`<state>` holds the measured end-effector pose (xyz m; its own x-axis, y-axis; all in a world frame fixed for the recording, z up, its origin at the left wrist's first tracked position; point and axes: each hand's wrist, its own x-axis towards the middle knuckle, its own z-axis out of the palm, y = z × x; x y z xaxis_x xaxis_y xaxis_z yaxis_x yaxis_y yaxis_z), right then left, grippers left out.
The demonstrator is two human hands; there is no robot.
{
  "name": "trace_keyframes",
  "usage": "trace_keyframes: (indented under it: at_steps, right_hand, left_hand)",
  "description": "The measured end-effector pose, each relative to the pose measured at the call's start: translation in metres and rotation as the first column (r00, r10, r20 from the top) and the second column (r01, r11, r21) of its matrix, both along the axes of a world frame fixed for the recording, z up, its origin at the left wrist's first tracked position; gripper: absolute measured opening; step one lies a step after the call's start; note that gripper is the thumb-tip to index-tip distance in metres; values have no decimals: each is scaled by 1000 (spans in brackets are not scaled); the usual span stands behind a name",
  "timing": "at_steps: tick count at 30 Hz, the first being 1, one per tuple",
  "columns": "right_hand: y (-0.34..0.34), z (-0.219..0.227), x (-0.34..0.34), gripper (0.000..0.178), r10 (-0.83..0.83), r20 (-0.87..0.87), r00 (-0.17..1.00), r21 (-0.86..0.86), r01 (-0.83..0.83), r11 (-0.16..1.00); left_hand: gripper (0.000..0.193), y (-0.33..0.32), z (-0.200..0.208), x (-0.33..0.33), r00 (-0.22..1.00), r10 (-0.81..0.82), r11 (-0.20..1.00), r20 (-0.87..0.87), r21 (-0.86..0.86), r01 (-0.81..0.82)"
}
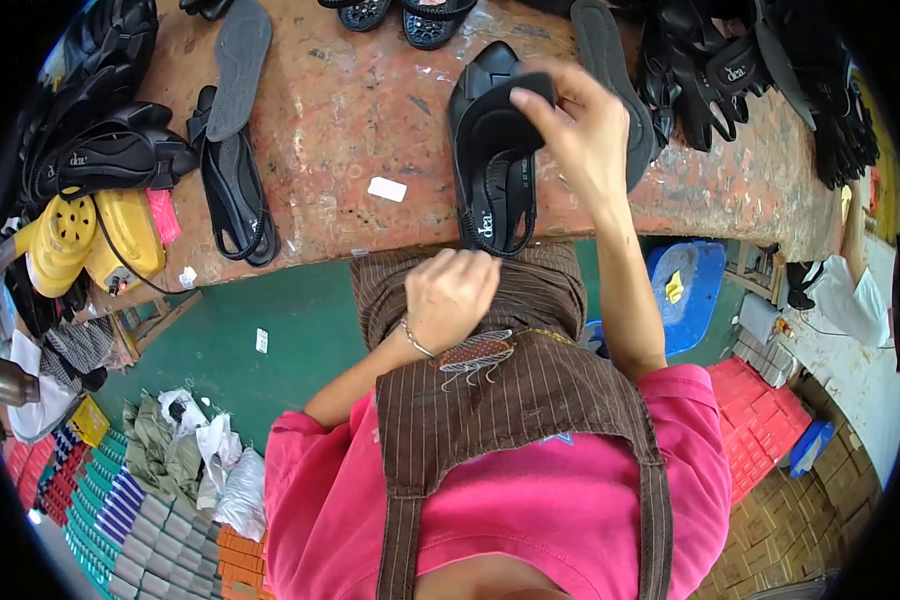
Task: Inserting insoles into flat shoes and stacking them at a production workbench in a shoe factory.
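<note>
A black sandal (467, 165) with a thin heel strap lies toe-away at the table's near edge. My right hand (582, 125) pinches a dark insole (500, 118) between thumb and fingers. That insole is bent upward over the front half of the sandal. At the heel end my left hand (453, 297) is closed, its fingertips at the strap and sole edge. The back of that hand hides part of its grip. Just right of the sandal, partly behind my right hand, lies a grey insole (604, 50).
Black sandals (695, 75) crowd the table's right; more shoes (100, 165) pile up at left beside a yellow device (127, 240). Another sandal (236, 200) has a grey insole (240, 70) across its toe. A white label (387, 189) lies mid-table. Below right stands a blue basin (688, 300).
</note>
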<state>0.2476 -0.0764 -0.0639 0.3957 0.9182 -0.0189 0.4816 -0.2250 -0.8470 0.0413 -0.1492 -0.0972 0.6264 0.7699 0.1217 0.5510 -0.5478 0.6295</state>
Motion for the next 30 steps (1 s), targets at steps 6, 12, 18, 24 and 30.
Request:
trace_keyframes:
  at_steps: [6,12,18,24,30]
  right_hand:
    - [-94,-11,-42,25,435,236,869,-35,-440,897]
    - [-54,-55,-60,36,287,582,761,-27,-335,942]
    - [-10,-47,-50,56,403,525,750,-329,-258,908]
    - [-4,-56,-48,26,277,689,670,-170,-221,960]
    - [-53,-46,-69,64,375,657,654,-203,-325,923]
  left_hand:
    - [45,-19,-21,6,983,-160,986,-93,27,163]
    - [42,-21,-21,7,930,-199,976,-308,23,217]
    - [48,-17,-15,13,948,-150,989,-280,-31,147]
    - [48,-15,-16,14,954,-145,989,-264,-32,142]
    - [50,-14,-20,5,937,-211,977,-277,-59,203]
